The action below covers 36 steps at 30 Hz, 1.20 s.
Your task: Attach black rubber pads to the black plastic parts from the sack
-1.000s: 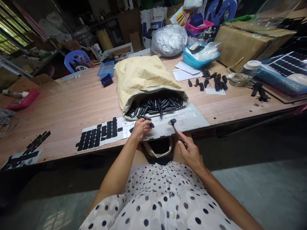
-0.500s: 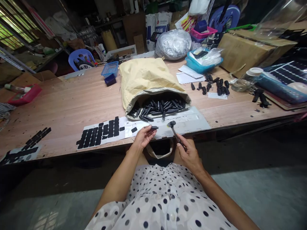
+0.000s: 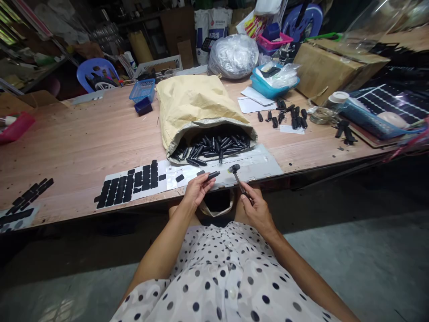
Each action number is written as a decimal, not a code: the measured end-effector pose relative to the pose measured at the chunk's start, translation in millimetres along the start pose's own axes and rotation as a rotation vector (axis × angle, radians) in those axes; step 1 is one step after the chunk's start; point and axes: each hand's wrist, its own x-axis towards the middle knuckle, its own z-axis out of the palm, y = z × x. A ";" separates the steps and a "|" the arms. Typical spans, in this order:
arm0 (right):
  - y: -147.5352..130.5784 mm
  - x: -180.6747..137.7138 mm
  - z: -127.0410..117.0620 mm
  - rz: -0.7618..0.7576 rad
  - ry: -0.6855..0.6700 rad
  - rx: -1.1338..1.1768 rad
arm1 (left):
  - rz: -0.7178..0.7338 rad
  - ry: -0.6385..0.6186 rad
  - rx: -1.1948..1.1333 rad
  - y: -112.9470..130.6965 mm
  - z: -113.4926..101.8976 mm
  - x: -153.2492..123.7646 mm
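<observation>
Between the fingers of my left hand is a slim black tube-shaped piece, its narrow tip pointing right. My right hand grips the handle of a small hammer, whose dark head is raised near the board, just right of the black piece. Beneath both lies a grey-white board along the table's front edge. Behind it, a yellowish sack lies with its mouth toward me, full of similar black pieces. A few of these spill onto the board.
Black rounded patches lie in rows on the left. A dark blue box and a light blue basket stand behind them. Right of the sack are loose black parts, a teal basin and a cardboard box. An open bag hangs below the edge.
The whole view has shifted, so the table appears farther left and slightly higher. The black piece now tilts upward at its tip, and a dark patch shows beside my left fingers. Both holds are unchanged.
</observation>
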 end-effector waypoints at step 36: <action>4.4 -5.2 -4.3 0.085 0.040 0.021 | 0.606 -0.152 0.479 -28.3 -4.3 42.0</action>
